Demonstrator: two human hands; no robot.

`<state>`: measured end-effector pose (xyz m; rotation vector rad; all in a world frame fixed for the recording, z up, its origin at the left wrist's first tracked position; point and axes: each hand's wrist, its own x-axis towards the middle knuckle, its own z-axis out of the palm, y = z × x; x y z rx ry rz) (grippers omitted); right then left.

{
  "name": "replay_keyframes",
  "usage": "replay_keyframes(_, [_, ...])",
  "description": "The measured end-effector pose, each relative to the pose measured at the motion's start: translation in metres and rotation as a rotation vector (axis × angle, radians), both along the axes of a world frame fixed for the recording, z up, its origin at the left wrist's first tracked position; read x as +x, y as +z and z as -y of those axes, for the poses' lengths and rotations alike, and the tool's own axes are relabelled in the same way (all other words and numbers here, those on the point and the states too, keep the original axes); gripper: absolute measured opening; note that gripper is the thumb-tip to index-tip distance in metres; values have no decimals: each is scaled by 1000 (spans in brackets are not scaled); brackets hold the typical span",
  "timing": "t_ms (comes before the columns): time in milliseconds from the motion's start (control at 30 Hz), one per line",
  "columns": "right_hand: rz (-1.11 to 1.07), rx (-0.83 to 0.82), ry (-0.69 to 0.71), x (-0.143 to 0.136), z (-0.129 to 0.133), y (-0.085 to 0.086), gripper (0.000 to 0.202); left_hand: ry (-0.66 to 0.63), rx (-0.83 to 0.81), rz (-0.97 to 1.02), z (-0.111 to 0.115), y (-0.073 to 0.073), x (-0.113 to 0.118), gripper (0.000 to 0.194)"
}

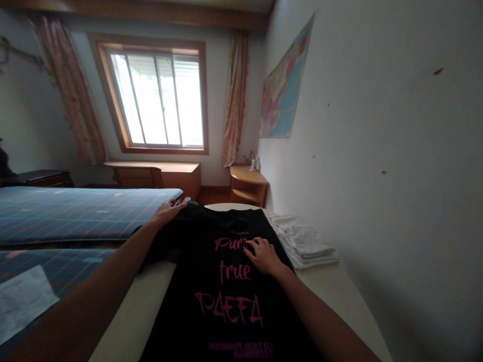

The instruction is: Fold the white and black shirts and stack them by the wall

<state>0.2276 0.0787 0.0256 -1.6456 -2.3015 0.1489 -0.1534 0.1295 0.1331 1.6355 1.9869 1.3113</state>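
A black T-shirt with pink lettering lies spread over a cream-coloured table, its neck end away from me. My left hand is at the shirt's far left shoulder, fingers apart, beside a small greyish object that I cannot make out. My right hand rests on the shirt's chest over the lettering, fingers spread and holding nothing. The shirt's left sleeve hangs out past the table's left side, partly behind my left forearm.
Folded white cloths are stacked on the table's right side, near the wall. A bed with a blue plaid cover is on the left, with a white paper on it. Beyond stand a wooden desk and corner shelf.
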Motion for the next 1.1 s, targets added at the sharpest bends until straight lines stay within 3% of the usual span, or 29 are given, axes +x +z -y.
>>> replay_keyframes(133, [-4, 4, -27, -23, -27, 12, 45, 154, 158, -303, 32, -17, 31, 68])
replay_keyframes(267, [-35, -33, 2, -50, -57, 18, 46, 258, 281, -431, 71, -51, 61, 61])
replay_keyframes(400, [-42, -79, -7, -73, -88, 19, 46, 250, 326, -487, 88, -85, 64, 45])
replay_keyframes(500, [-42, -113, -25, -84, -108, 15, 45, 236, 340, -513, 90, -99, 58, 43])
replay_keyframes(767, [-20, -151, -21, -99, -142, -6, 42, 308, 399, -413, 86, -108, 56, 65])
replay_keyframes(967, [-8, -120, 7, -107, -154, -12, 47, 327, 442, -378, 79, -114, 42, 37])
replay_keyframes(1100, [-5, -94, -26, -108, -157, -12, 55, 227, 482, -375, 81, -114, 43, 25])
